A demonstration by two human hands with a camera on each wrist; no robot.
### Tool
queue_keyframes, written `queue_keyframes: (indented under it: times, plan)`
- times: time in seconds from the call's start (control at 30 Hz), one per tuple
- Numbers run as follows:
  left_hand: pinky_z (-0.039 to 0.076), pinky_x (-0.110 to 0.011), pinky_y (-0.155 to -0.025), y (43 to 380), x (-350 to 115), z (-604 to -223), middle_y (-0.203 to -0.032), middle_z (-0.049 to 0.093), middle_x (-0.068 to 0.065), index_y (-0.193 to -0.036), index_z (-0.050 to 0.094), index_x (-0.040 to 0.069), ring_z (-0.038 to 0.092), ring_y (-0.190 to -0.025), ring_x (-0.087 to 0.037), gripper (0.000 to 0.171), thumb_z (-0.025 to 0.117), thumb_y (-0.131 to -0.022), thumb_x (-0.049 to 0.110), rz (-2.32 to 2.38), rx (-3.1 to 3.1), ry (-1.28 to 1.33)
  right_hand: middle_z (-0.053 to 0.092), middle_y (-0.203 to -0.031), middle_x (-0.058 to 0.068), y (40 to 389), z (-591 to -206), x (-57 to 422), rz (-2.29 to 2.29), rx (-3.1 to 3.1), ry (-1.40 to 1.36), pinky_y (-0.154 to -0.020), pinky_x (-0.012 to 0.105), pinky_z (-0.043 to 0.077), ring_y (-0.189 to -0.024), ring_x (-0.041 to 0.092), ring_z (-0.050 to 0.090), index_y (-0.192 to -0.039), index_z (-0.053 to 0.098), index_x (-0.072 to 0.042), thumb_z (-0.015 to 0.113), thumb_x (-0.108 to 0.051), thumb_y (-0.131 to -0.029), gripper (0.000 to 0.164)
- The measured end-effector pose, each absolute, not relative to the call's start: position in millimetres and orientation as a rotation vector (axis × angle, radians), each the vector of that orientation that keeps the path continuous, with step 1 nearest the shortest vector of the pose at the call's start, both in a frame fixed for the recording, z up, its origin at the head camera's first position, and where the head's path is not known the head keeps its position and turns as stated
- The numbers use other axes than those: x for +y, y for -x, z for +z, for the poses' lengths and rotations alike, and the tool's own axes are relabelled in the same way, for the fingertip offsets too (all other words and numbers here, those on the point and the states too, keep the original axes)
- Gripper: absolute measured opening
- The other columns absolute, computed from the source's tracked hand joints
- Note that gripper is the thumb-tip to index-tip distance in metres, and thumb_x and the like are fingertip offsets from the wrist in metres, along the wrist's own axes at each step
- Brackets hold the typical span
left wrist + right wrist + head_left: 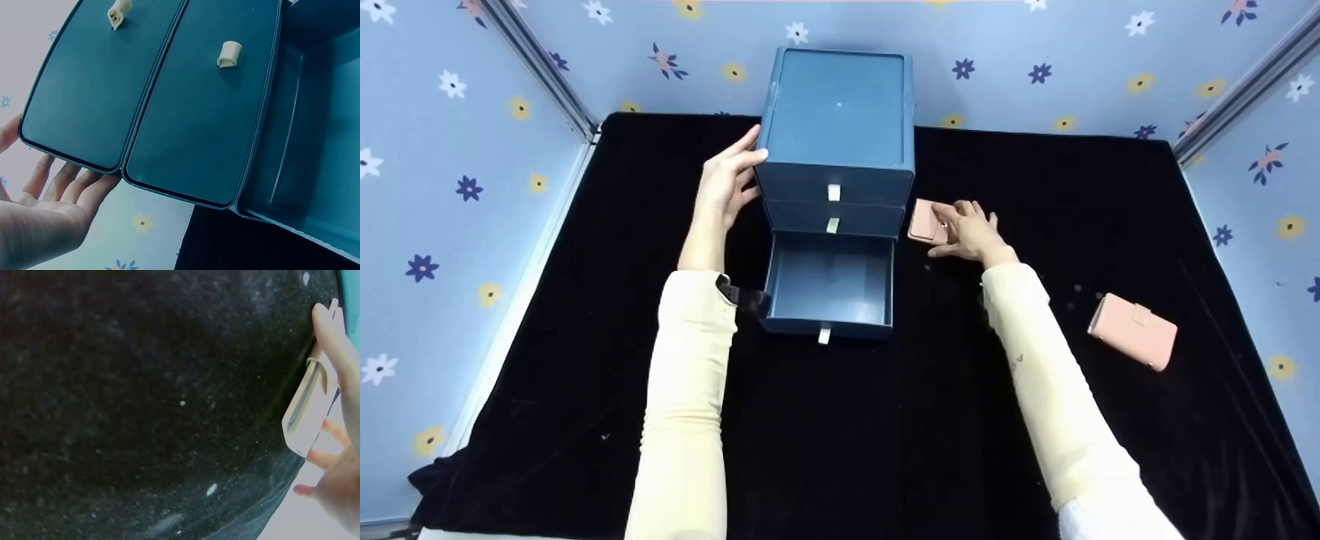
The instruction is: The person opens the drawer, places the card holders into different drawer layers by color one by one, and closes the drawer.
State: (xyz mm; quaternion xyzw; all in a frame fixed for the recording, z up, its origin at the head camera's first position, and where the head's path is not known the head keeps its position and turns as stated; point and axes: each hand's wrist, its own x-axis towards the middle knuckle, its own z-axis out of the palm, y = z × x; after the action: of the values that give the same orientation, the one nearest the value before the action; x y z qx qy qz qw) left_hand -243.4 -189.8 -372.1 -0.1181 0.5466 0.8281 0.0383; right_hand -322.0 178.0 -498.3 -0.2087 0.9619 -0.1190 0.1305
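A blue drawer unit [836,112] stands near the back of the black cloth, its bottom drawer [829,281] pulled out with nothing visible inside. My left hand [725,180] touches the unit's left side near the upper front corner; in the left wrist view its fingers [62,183] lie fairly straight against the side. Just right of the unit, my right hand [971,232] holds a small pink wallet [926,222]. The right wrist view has the thumb on one side of this wallet [309,408] and fingers at the other.
A larger pink wallet [1134,331] with a strap tab lies on the black cloth [825,435] at the right. Short pale pull tabs [229,54] stick out from the drawer fronts. Flower-patterned panels [1035,45] enclose the back and sides.
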Motion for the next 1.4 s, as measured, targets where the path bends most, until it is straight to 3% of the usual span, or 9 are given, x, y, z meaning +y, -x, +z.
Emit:
queue_keyframes:
  times: [0.43,0.9,1.4]
  plan:
    - [0.035,-0.037,-0.092,243,-188,-373,-0.134,0.040,0.005,-0.130,0.048,0.020,0.041,-0.119,-0.013,0.056,0.065,-0.078,0.009,2.547,1.675,0.349,0.034,-0.115,0.025,308,-507,177,-0.600,2.896,0.606,-0.083,0.051,0.036,-0.103,0.043,0.039,-0.135,0.039,-0.013,0.076,-0.036,-0.067,0.081]
    - [0.034,-0.037,-0.092,243,-187,-374,-0.133,0.042,0.004,-0.131,0.047,0.020,0.041,-0.119,-0.012,0.058,0.066,-0.077,0.009,2.563,1.666,0.336,0.040,-0.111,0.021,286,-505,172,-0.608,3.005,0.426,-0.078,0.049,0.040,-0.101,0.038,0.044,-0.128,0.050,-0.015,0.076,-0.030,-0.063,0.072]
    - [0.032,-0.037,-0.094,244,-187,-374,-0.134,0.040,0.005,-0.130,0.048,0.021,0.039,-0.120,-0.013,0.057,0.065,-0.077,0.010,2.554,1.661,0.342,0.049,-0.107,0.020,251,-492,175,-0.766,3.033,0.324,-0.076,0.048,0.042,-0.090,0.036,0.053,-0.125,0.053,-0.016,0.079,-0.036,-0.060,0.073]
